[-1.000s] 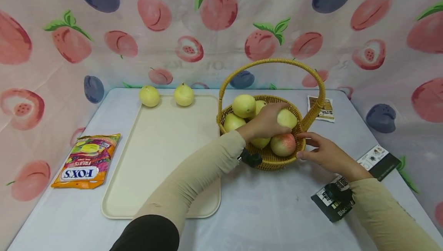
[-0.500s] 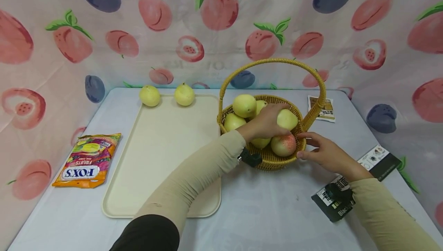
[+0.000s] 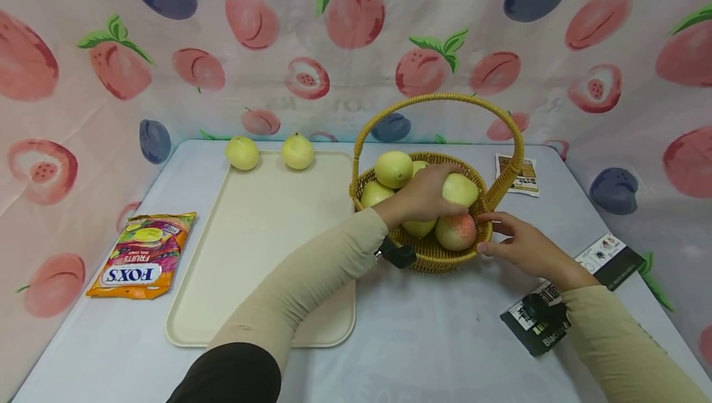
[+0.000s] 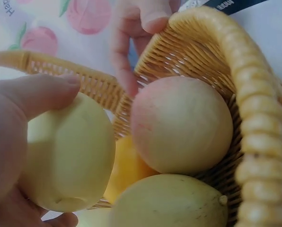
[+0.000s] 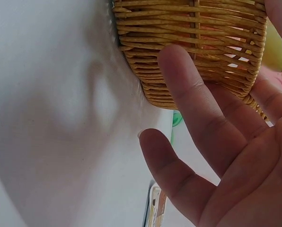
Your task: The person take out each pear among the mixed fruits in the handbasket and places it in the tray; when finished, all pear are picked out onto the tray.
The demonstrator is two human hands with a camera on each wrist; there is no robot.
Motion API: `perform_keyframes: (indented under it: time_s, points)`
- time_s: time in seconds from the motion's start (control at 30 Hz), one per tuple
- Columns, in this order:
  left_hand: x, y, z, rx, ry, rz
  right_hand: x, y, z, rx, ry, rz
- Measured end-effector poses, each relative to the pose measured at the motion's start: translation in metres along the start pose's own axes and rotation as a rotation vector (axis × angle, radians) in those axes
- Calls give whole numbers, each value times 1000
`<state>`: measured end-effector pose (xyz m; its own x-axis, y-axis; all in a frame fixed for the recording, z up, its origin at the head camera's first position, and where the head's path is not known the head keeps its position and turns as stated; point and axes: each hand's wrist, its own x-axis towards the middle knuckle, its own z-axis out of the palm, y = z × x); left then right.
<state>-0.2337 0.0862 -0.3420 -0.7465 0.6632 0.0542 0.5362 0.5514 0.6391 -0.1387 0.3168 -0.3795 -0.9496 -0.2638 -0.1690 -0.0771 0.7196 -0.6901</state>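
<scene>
A golden wicker basket (image 3: 439,261) with a tall arched handle holds several pale yellow-green fruits (image 3: 394,169) and one red-blushed peach (image 3: 456,232). Reaching into it, my left hand (image 3: 428,193) grips a round yellow-green fruit (image 4: 72,151), thumb on one side and fingers on the other in the left wrist view. The peach and another fruit with a stem nub (image 4: 174,203) lie beside that hand. At the basket's right side, my right hand (image 3: 517,242) touches the rim and outer wall; in the right wrist view its fingers (image 5: 198,109) are spread and fairly straight.
A cream tray (image 3: 261,254) lies left of the basket, with two yellow-green fruits (image 3: 298,151) at its far edge. A FOX'S candy bag (image 3: 141,258) is farther left. A small packet (image 3: 517,175) and black-and-white packages (image 3: 536,326) lie at the right.
The left forearm and wrist have shifted slightly left, and the fruit in that hand has moved a little with it. The right hand and basket look still.
</scene>
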Motion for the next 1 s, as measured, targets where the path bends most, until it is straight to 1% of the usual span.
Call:
perform_keyframes:
  time_s: [0.23,0.37,0.6,0.83,0.93,1.0]
  points:
    - [-12,6,-15,7,42,80,0,-2,-1,-5,-3,5]
    - [-19,8,-21,-21,46,112,0,-2,-1,-11,-3,6]
    - [-38,8,-29,-112,38,106,0,-1,0,-24,-4,3]
    - [-57,1,-32,-160,32,111,0,-2,1,-24,1,8]
    - [-65,-4,-33,-171,50,109,0,-2,1,-23,1,11]
    - [-71,-7,-35,-168,66,96,0,-2,1,-24,0,14]
